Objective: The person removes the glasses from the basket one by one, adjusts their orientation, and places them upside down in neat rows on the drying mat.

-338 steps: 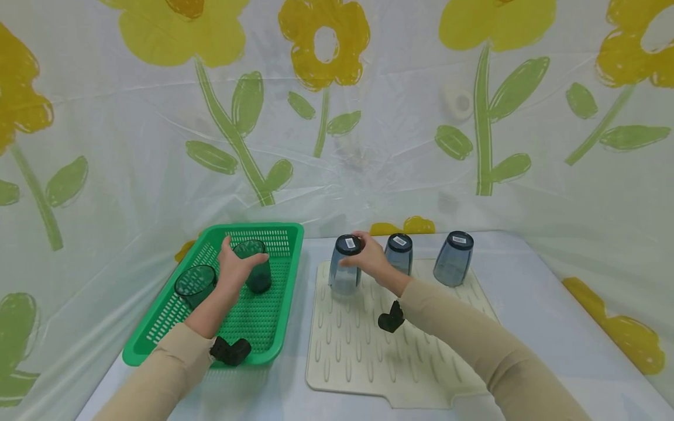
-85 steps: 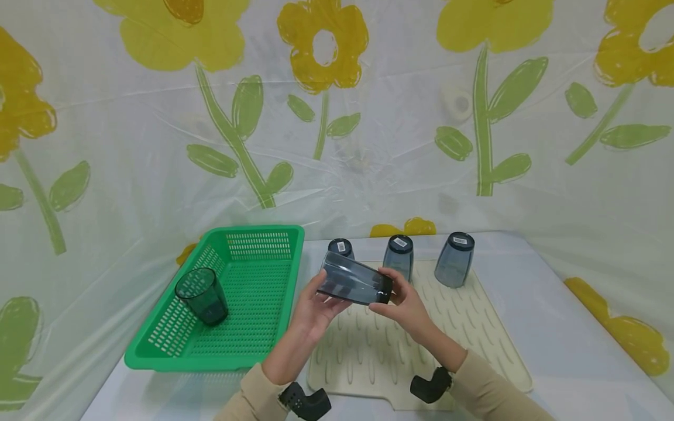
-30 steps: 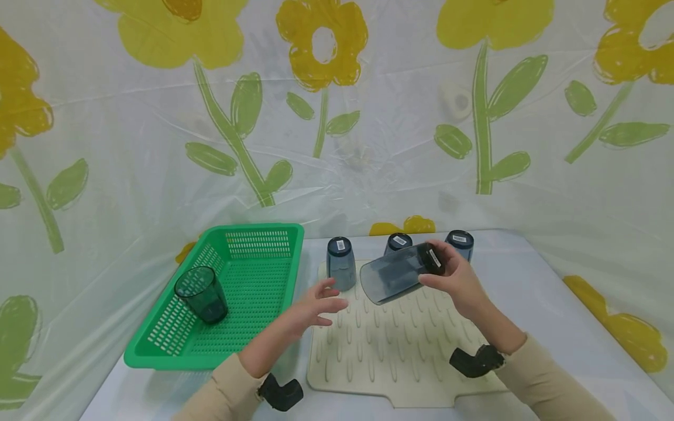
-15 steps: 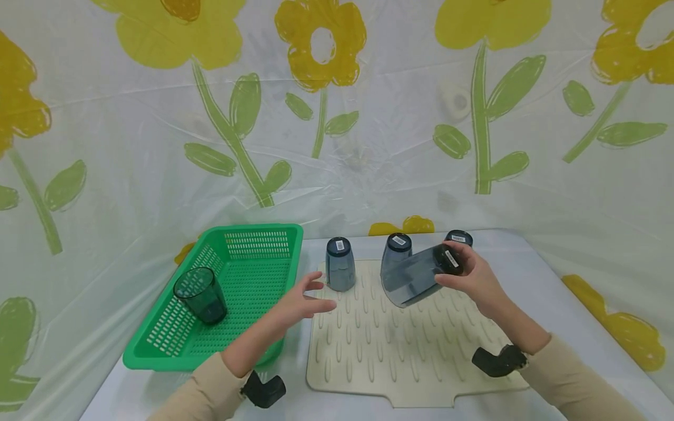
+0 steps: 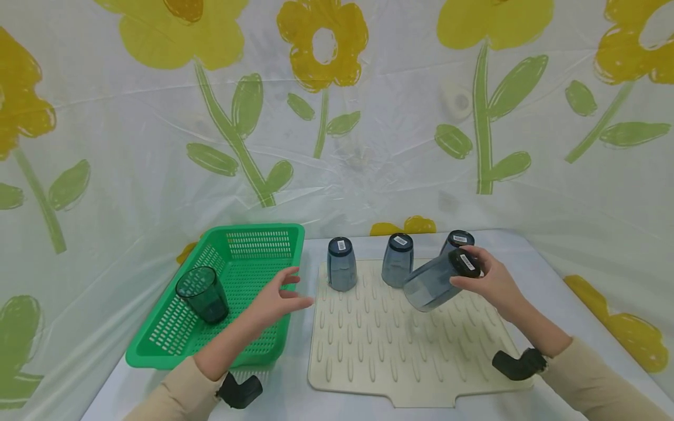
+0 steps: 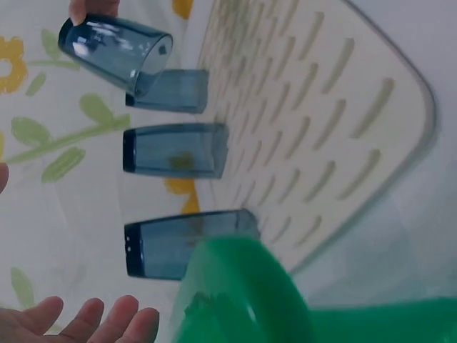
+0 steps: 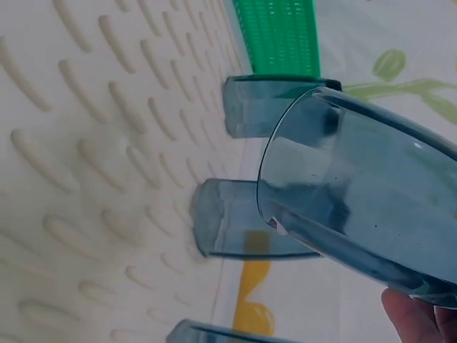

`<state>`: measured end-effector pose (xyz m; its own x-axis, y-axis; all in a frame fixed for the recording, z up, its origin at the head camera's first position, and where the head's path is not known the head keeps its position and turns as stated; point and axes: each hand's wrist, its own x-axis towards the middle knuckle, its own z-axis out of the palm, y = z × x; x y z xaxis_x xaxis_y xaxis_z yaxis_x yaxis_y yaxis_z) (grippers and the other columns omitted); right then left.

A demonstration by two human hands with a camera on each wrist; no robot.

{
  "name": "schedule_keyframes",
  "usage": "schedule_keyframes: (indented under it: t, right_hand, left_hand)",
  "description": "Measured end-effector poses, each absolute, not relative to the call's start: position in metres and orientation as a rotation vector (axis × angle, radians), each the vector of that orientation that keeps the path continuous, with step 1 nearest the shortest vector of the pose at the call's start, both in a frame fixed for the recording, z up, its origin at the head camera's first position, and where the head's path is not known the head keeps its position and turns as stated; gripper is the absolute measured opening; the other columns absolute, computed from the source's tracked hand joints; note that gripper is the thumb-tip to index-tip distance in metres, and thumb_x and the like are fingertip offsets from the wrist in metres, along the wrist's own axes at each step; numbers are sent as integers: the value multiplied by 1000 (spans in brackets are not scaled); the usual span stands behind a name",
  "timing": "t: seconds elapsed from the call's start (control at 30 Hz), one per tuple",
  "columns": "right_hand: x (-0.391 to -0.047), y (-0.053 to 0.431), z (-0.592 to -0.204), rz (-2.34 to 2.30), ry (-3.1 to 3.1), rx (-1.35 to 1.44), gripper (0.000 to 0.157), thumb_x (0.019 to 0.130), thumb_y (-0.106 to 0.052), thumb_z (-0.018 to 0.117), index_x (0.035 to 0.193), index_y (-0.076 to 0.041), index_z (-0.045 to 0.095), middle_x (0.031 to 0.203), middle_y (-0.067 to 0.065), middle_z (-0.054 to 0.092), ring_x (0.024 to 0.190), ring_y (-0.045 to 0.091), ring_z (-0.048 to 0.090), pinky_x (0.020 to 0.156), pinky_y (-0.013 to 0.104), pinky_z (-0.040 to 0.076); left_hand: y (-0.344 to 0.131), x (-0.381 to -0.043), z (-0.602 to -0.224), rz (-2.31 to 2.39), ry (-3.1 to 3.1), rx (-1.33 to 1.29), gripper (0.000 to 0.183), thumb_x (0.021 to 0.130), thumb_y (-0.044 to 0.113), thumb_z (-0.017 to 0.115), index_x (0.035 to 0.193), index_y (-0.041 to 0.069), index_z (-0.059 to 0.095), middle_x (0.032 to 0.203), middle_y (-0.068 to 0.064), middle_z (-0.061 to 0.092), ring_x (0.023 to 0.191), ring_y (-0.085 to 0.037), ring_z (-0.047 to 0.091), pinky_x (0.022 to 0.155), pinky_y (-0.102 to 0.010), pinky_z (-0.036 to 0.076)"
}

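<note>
My right hand (image 5: 495,280) grips a blue-tinted drinking glass (image 5: 429,283) near its dark, labelled base. Held above the right part of the cream drying mat (image 5: 379,362), the glass tilts with its mouth down to the left. In the right wrist view, fingertips (image 7: 410,314) touch the lower side of the glass (image 7: 371,200). My left hand (image 5: 274,298) holds nothing, its fingers spread over the right side of the green basket (image 5: 297,275). Inside that basket one glass (image 5: 202,295) leans, mouth up.
Three glasses stand upside down along the mat's back edge: a left one (image 5: 341,272), a middle one (image 5: 398,263) and a right one (image 5: 457,238), partly hidden by the held glass. A flowered plastic sheet (image 5: 389,128) hangs behind the table.
A second glass has left the basket. Both hands held it; the left hand then let go and moved left towards the basket, while the right hand carried the glass right.
</note>
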<state>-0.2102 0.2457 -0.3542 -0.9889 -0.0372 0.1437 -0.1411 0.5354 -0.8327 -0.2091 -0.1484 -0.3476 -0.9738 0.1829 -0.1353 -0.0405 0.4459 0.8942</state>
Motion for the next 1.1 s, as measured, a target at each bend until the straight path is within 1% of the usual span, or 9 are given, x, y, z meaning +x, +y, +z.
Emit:
schedule_keyframes:
  t: [0.1, 0.17, 0.23, 0.43, 0.63, 0.73, 0.83, 0.97, 1.1]
  right_hand:
    - [-210, 250, -356, 1432, -2686, 113, 74, 81, -21, 68, 139, 2, 27, 132, 30, 39, 114, 37, 41, 80, 40, 47]
    - [-211, 253, -358, 1425, -2704, 90, 76, 81, -23, 68, 140, 2, 26, 133, 31, 38, 117, 40, 39, 83, 48, 45]
    - [-212, 256, -360, 1412, -2716, 78, 78, 81, -24, 68, 140, 2, 25, 131, 31, 38, 115, 41, 39, 83, 50, 44]
    - [-216, 267, -366, 1358, -2743, 53, 77, 81, -27, 68, 139, 2, 26, 126, 30, 42, 108, 38, 43, 75, 40, 45]
    - [-217, 275, -371, 1321, -2771, 27, 77, 81, -28, 68, 138, 4, 27, 126, 30, 40, 107, 38, 42, 74, 39, 44]
    - [-218, 278, -373, 1311, -2785, 9, 77, 81, -28, 68, 138, 4, 27, 125, 29, 40, 105, 37, 42, 71, 36, 43]
    - [-220, 281, -375, 1296, -2802, -19, 79, 81, -30, 68, 138, 4, 27, 124, 29, 40, 102, 36, 42, 68, 32, 41]
    - [-223, 283, -379, 1264, -2821, -49, 82, 80, -32, 69, 139, 5, 26, 123, 29, 40, 100, 36, 42, 67, 31, 40]
    - [-224, 285, -383, 1212, -2815, -27, 83, 78, -32, 71, 137, 6, 27, 119, 28, 43, 97, 33, 43, 65, 30, 41]
  left_hand:
    - [-162, -207, -345, 1535, 2501, 124, 78, 80, 29, 70, 143, 11, 27, 140, -16, 36, 120, -34, 44, 89, -46, 45]
    - [-172, -206, -343, 1522, 2517, 130, 78, 82, 31, 68, 143, 11, 25, 141, -16, 34, 122, -35, 42, 90, -47, 44]
    - [-182, -205, -342, 1513, 2532, 125, 78, 83, 33, 66, 144, 12, 22, 142, -15, 33, 124, -35, 40, 92, -48, 43]
    - [-210, -200, -342, 1524, 2553, 77, 77, 86, 35, 62, 145, 13, 18, 144, -14, 27, 128, -35, 35, 95, -53, 38]
    - [-232, -195, -342, 1561, 2582, 47, 77, 88, 33, 59, 146, 12, 14, 145, -16, 25, 130, -37, 30, 97, -54, 35]
    - [-240, -194, -345, 1565, 2621, 20, 78, 89, 33, 59, 147, 11, 12, 145, -17, 24, 130, -37, 29, 98, -54, 34]
    - [-245, -193, -348, 1550, 2661, -22, 79, 89, 33, 59, 147, 9, 11, 146, -19, 22, 130, -38, 28, 98, -54, 35]
    - [-248, -192, -351, 1553, 2710, -92, 80, 89, 32, 59, 147, 6, 11, 146, -21, 21, 130, -39, 27, 96, -54, 36]
    - [-251, -193, -353, 1548, 2762, -165, 81, 88, 32, 60, 146, 5, 10, 145, -22, 20, 128, -38, 28, 94, -53, 38]
